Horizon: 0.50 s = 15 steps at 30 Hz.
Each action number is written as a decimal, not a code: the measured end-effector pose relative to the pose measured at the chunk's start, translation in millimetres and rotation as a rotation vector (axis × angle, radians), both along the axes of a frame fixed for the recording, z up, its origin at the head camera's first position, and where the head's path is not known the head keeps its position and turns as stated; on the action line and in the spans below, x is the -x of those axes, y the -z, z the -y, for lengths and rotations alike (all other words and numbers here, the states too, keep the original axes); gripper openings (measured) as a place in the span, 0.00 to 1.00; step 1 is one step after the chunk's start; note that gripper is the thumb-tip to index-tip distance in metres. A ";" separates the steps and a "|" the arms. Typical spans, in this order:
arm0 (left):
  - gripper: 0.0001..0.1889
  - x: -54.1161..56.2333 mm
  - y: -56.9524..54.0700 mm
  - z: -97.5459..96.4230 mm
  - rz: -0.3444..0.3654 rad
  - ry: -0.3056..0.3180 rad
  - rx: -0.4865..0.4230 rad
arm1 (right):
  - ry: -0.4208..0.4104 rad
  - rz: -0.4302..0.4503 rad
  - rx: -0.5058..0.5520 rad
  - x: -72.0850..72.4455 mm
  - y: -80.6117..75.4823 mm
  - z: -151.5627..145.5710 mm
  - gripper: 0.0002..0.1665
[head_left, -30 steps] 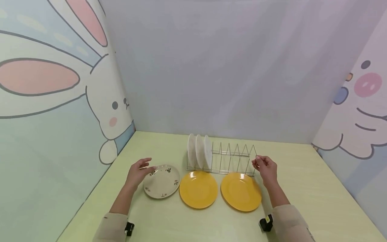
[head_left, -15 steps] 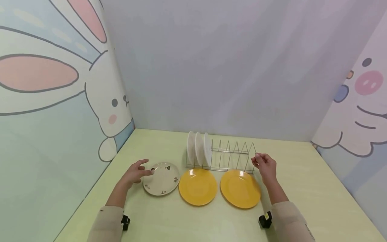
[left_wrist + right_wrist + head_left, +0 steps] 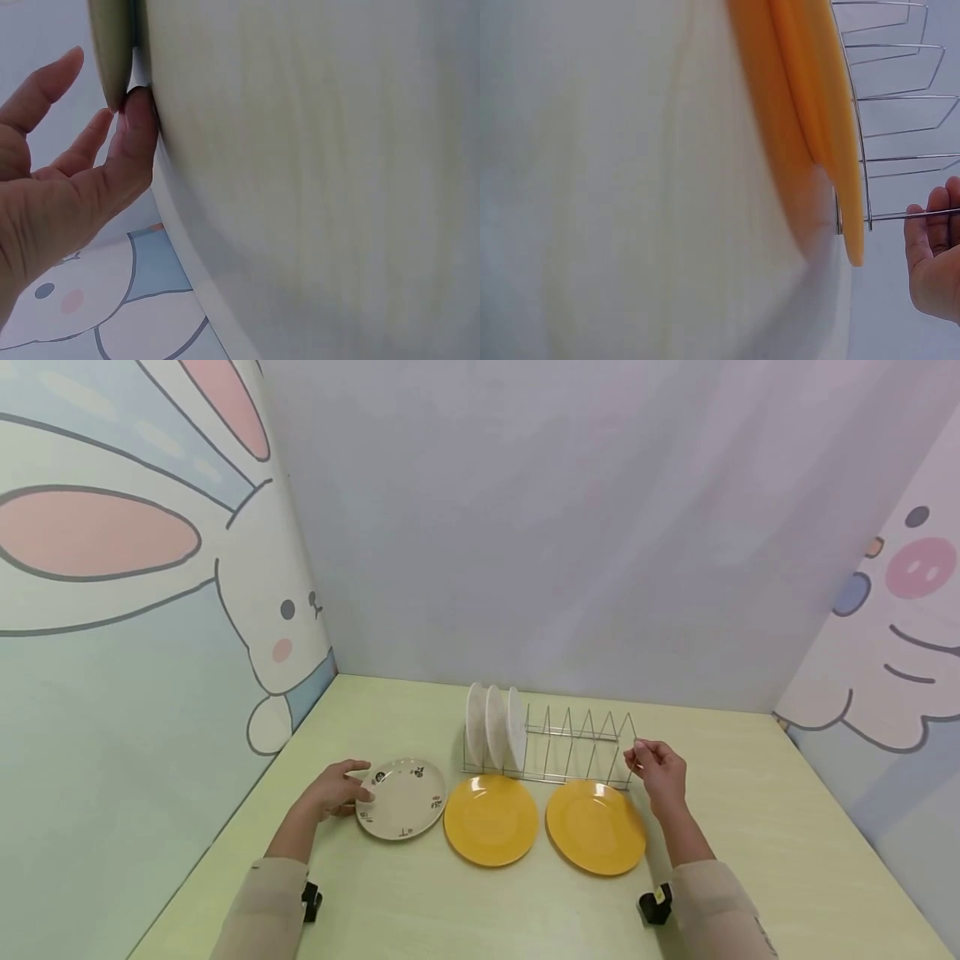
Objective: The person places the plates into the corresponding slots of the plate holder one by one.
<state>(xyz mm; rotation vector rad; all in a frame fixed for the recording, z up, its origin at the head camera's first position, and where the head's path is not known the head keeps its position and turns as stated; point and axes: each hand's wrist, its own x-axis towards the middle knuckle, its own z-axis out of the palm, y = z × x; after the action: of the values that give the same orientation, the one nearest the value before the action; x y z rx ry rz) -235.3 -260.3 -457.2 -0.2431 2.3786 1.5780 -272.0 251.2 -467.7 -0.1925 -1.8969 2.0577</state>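
My left hand [image 3: 336,791] is at the left rim of a cream plate [image 3: 401,802] with small dark floral prints, lying on the table. In the left wrist view, fingertips [image 3: 140,112] touch the plate's edge [image 3: 112,60] from below, while the thumb stands apart over its upper face. With thumb and fingers, my right hand [image 3: 660,772] pinches the end wire of a metal dish rack [image 3: 570,760]. Three white plates [image 3: 495,727] stand upright in the rack's left slots. Beyond them its wire slots hold nothing.
Two yellow plates, one in the middle [image 3: 491,821] and one at the right [image 3: 596,828], lie flat in front of the rack. The pale table [image 3: 480,914] meets a grey back wall [image 3: 540,543]. Cartoon-printed walls rise at both sides.
My left hand draws back from above the cream plate, then comes in at its left rim with fingers lower. My right hand stays on the rack wire.
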 end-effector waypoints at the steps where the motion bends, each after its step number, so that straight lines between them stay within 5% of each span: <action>1: 0.35 0.1 0.5 0.1 -0.001 0.000 0.003 | 0.001 -0.001 0.005 0.2 0.1 -0.2 0.10; 15: 0.29 -3.2 -2.2 8.8 -0.081 -0.043 -0.096 | 0.001 -0.001 0.016 0.4 0.2 -0.9 0.09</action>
<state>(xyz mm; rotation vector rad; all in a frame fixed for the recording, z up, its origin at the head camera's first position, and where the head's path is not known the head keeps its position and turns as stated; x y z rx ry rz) -232.1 -269.1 -455.0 -0.2152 2.3637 1.7485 -272.3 252.1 -468.0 -0.1969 -1.8797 2.0726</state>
